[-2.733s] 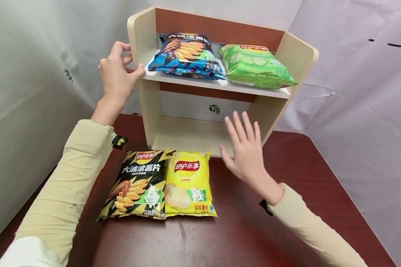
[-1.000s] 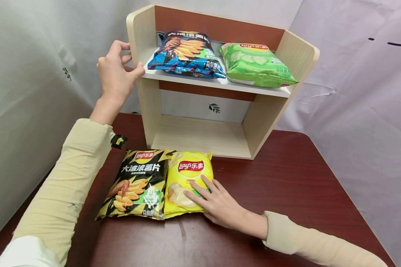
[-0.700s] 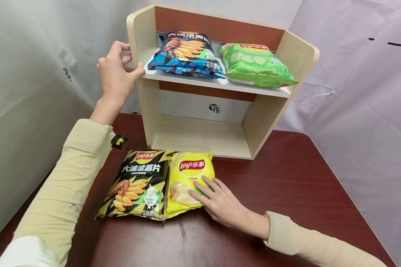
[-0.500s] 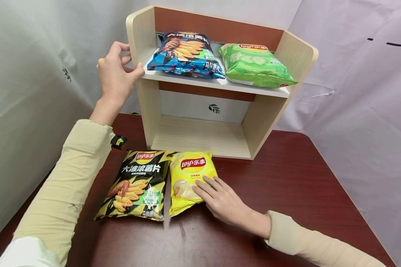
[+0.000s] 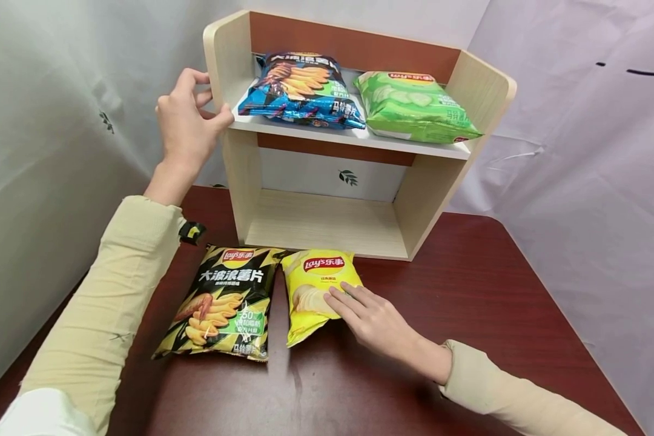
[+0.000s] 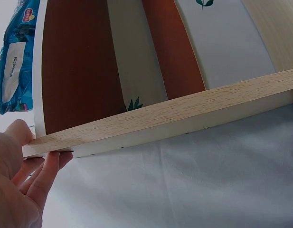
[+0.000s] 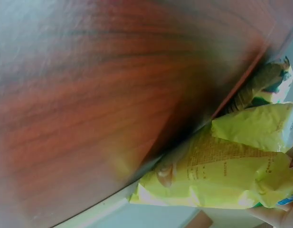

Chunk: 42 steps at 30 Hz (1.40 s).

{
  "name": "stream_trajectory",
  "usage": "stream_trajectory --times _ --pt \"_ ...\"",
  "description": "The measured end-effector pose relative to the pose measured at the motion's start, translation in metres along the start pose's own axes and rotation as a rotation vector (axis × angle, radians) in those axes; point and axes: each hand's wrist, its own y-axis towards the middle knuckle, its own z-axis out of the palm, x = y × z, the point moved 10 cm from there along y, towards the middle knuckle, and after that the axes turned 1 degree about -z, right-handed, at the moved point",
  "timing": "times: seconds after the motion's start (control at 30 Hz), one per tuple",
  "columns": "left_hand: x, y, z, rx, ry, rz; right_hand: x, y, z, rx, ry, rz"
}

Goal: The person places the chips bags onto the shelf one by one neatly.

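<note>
My left hand (image 5: 188, 121) grips the left side panel of the small wooden shelf (image 5: 240, 175), with the thumb at the front edge and the fingers round the outside. The left wrist view shows the hand (image 6: 23, 175) pinching the panel edge. My right hand (image 5: 378, 321) holds the lower right side of a yellow potato chip bag (image 5: 318, 290), fingers lying over its front. In the right wrist view the bag's back (image 7: 217, 175) shows, tilted up at the held side. Left of it a black-and-gold chip bag (image 5: 223, 303) lies flat on the table.
On the shelf's upper board lie a blue chip bag (image 5: 302, 91) and a green chip bag (image 5: 414, 106). The lower compartment has a bare wooden floor (image 5: 327, 224). The dark red table (image 5: 469, 290) extends to the right, and pale sheeting (image 5: 588, 181) hangs around.
My right hand has come down from in front of the shelf onto the yellow chip bag. The bag has shifted right and turned, leaving a gap beside the black-and-gold bag. My left hand stays put.
</note>
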Motion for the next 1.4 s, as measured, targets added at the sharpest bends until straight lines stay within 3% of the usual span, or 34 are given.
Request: stream_trajectory --times 0.33,0.6,0.9,1.4 --pt "-0.001 -0.001 -0.004 -0.007 -0.007 0.003 -0.009 0.000 -0.015 -0.025 -0.051 -0.042" --pt "-0.002 -0.001 -0.005 -0.016 -0.010 0.011 -0.016 -0.002 -0.029 -0.119 -0.120 -0.108" --pt "-0.001 0.000 -0.003 -0.015 0.001 0.012 -0.046 -0.011 -0.023 -0.159 -0.134 -0.050" --pt "-0.003 0.000 -0.001 -0.019 -0.004 0.031 -0.090 -0.039 0.007 -0.051 -0.235 0.064"
